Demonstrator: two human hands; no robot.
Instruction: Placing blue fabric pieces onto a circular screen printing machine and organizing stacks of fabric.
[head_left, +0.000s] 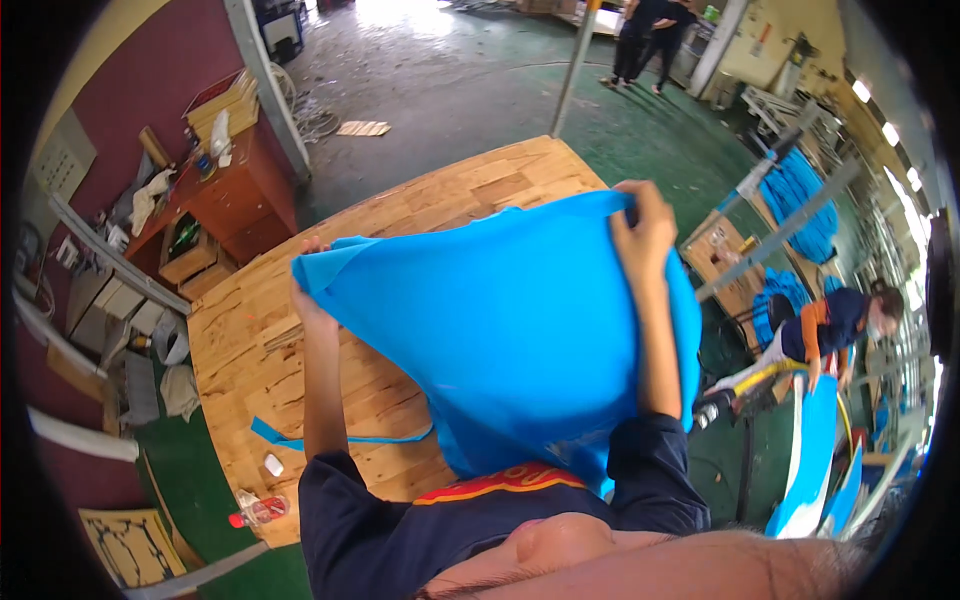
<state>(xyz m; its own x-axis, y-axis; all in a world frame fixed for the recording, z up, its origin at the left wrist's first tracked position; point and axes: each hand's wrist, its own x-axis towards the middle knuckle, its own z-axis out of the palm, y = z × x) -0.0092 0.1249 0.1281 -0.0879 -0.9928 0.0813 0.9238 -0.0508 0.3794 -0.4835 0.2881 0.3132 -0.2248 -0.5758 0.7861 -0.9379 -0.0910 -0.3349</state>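
A large piece of bright blue fabric (500,330) is spread between my hands over the wooden table (250,360) and hangs down toward my body. My left hand (312,290) is closed on its far left corner, where the edge folds over; its fingers are mostly hidden behind the cloth. My right hand (642,230) grips the upper right edge with bent fingers and thumb. A narrow blue strip (285,438) lies on the table left of the cloth, near a small white object (273,464) and a plastic bottle with a red cap (262,510).
A cluttered red cabinet (245,210) stands at the left. A metal post (575,70) rises beyond the table. A co-worker (840,330) at the right handles blue-and-white material (810,450). Two people (655,45) stand at the back. Blue fabric piles (800,200) sit on a side bench.
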